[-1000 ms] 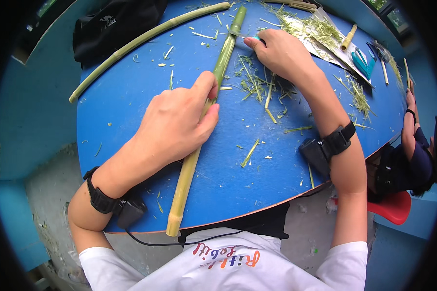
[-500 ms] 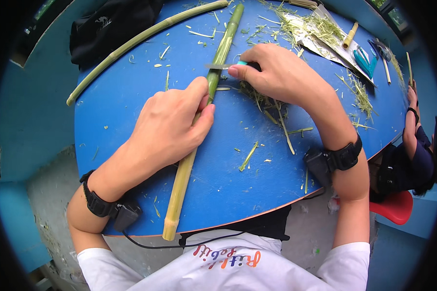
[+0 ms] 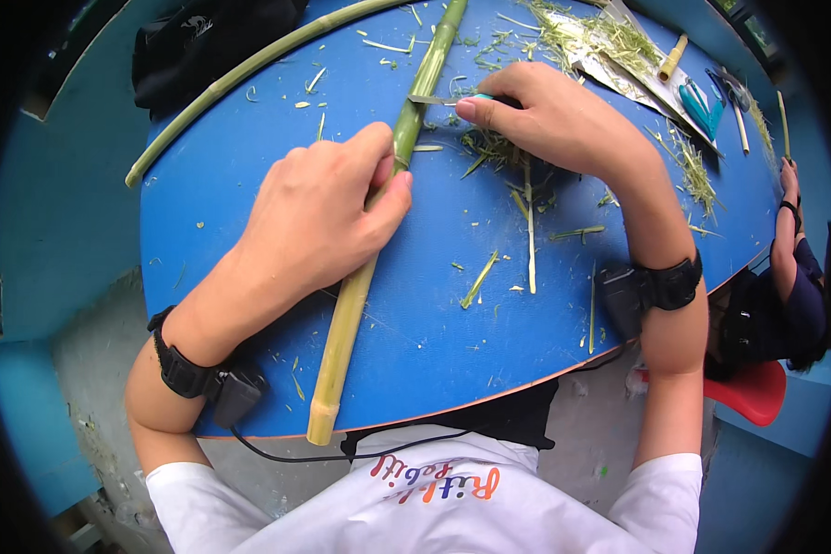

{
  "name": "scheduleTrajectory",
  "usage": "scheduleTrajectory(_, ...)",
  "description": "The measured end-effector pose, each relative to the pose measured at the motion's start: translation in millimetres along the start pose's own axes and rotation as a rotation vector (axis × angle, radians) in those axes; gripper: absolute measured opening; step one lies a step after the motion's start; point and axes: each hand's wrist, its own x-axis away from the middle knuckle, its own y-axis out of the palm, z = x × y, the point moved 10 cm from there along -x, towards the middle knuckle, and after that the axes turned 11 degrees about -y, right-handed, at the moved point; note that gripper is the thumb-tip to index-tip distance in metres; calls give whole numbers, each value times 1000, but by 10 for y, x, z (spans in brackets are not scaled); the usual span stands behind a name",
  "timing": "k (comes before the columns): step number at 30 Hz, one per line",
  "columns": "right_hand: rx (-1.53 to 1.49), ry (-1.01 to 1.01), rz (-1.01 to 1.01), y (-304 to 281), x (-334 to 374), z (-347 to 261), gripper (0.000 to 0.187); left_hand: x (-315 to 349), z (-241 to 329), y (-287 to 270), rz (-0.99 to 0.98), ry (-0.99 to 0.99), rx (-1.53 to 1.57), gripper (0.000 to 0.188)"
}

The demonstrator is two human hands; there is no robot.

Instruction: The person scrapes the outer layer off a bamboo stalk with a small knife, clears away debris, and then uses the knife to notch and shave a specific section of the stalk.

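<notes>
A long bamboo pole (image 3: 343,342) lies slantwise over the table, its yellowish near end poking past the front edge and its far part green. Around its middle my left hand (image 3: 319,208) is closed, thumb on the right side. My right hand (image 3: 554,115) grips a knife (image 3: 432,100) with a teal handle, most of which is hidden in the fingers. The thin blade lies crosswise on the green part of the pole, a little beyond my left hand. Loose shavings (image 3: 491,146) lie below my right hand.
A second bamboo pole (image 3: 240,88) curves along the far left, near a black bag (image 3: 208,46). At the right lie shavings on a pale sheet (image 3: 609,69), a short bamboo piece (image 3: 674,57) and a teal tool (image 3: 702,109). Another person (image 3: 785,295) sits beyond the right edge.
The knife and my right hand have moved slightly away and to the right. The blade's tip, which stuck out left of the pole, now rests on it. My left hand keeps its grip.
</notes>
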Motion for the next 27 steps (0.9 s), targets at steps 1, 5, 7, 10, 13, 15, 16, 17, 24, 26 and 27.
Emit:
scheduleTrajectory(1, 11, -5, -3, 10, 3, 24, 50, -19, -24, -22, 18, -15, -35, 28)
scheduleTrajectory(5, 61, -31, 1, -17, 24, -93, 52, -60, -109, -59, 4, -83, -38, 34)
scheduleTrajectory(7, 23, -27, -25, 8, 21, -141, 52, -60, -99, -69, 20, -74, -58, 34)
scheduleTrajectory(10, -3, -38, -59, 64, 24, -170, 51, -69, -105, -94, 35, -84, -107, 33)
scheduleTrajectory(13, 18, -49, -67, 92, 20, -232, 49, -83, -100, -112, 33, -103, -146, 33)
scheduleTrajectory(15, 29, -45, -68, 118, 23, -285, 49, -73, -96, -96, 33, -102, -154, 32)
scheduleTrajectory(16, 43, -49, -38, 109, 21, -320, 47, -59, -69, -116, 76, -73, -194, 32)
scheduleTrajectory(17, 57, -55, -7, 100, 14, -344, 46, -42, -40, -138, 119, -45, -234, 32)
scheduleTrajectory(24, 142, -42, 32, 108, -86, -394, 42, -40, -70, -100, 43, -49, -283, 33)
scheduleTrajectory(26, 125, -37, 46, 120, -107, -362, 41, -38, -78, -83, 28, -36, -294, 34)
scheduleTrajectory(27, 133, -40, 53, 113, -118, -360, 41, -46, -73, -95, 38, -31, -295, 34)
